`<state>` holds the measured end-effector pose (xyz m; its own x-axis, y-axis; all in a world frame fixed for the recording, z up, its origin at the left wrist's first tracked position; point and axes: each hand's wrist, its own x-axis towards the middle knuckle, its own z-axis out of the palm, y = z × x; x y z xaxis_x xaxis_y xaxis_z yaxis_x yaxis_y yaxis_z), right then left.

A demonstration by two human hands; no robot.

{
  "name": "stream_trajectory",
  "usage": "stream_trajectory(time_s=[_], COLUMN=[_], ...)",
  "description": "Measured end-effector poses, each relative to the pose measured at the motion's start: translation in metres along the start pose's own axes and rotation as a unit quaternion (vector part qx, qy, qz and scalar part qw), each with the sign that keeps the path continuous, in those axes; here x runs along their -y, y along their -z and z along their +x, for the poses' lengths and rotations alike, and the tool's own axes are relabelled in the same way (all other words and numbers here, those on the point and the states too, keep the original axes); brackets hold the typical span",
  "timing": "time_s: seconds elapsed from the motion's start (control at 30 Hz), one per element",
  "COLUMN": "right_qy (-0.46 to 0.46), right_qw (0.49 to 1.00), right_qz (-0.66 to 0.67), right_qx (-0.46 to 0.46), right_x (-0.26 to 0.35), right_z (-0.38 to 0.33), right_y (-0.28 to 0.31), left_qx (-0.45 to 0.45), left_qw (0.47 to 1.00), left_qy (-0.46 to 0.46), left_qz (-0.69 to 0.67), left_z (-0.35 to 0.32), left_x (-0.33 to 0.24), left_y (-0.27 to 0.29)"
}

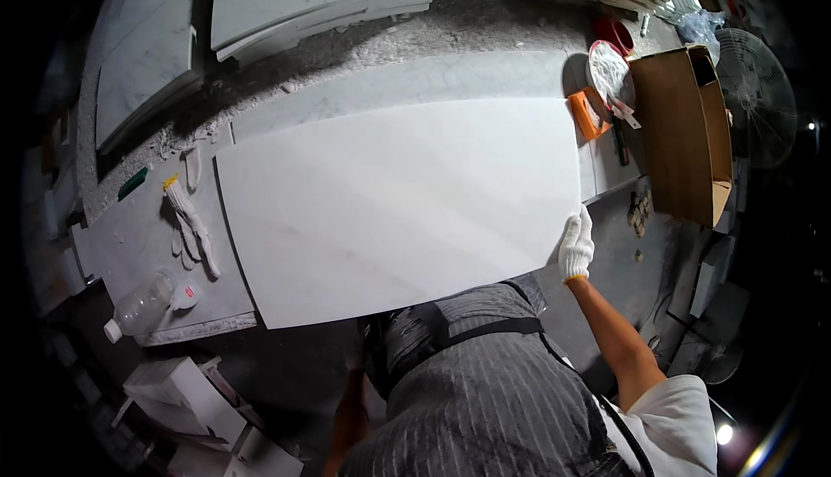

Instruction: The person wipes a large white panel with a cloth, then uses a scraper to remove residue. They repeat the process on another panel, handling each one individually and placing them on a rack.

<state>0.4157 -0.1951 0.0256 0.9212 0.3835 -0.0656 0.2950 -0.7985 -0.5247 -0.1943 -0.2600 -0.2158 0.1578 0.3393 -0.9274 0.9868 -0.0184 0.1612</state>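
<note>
Nearest to my camera is the grey striped apron (485,390) of the person, with dark straps over it. At its left side, the left hand (354,361) is mostly lost in shadow below the edge of the slab, so I cannot tell how its fingers are. The right hand (576,248), in a white knitted glove with yellow cuff, is at the near right corner of the large white slab (398,209); its fingers lie close together and touch the edge, but if they clamp it, I cannot tell. This slab lies flat in front of the person, with soft grey veins.

To the left of it, I see a clear bottle (147,304) on its side, and beside it a small white piece (185,296) with a red mark, too small for me to read. Farther is a loose white glove (195,230).

At the far right corner stand an orange object (589,113) and a bowl of white material (609,70); next to them is an open cardboard box (679,131), then a fan (757,96). Farthest, I see stacked pale slabs (320,1)
</note>
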Motion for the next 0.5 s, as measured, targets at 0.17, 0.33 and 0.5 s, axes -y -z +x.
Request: stream_trajectory(time_s=[0.17,0.33,0.5], right_qy=[0.036,0.069,0.094], right_qw=[0.999,0.992,0.972], right_qz=[0.019,0.074,0.155], right_qx=[-0.031,-0.074,-0.15], right_x=[-0.005,-0.017,-0.016], right_z=[0.003,0.001,-0.004], right_y=[-0.006,-0.013,-0.021], left_qx=[-0.112,-0.162,-0.223], left_qw=[0.992,0.966,0.965], left_qy=[-0.053,-0.12,-0.042], left_qz=[-0.022,-0.162,-0.133], left_z=[0.003,-0.042,-0.059], left_x=[0.022,-0.041,-0.102], left_y=[-0.017,0.056,0.092])
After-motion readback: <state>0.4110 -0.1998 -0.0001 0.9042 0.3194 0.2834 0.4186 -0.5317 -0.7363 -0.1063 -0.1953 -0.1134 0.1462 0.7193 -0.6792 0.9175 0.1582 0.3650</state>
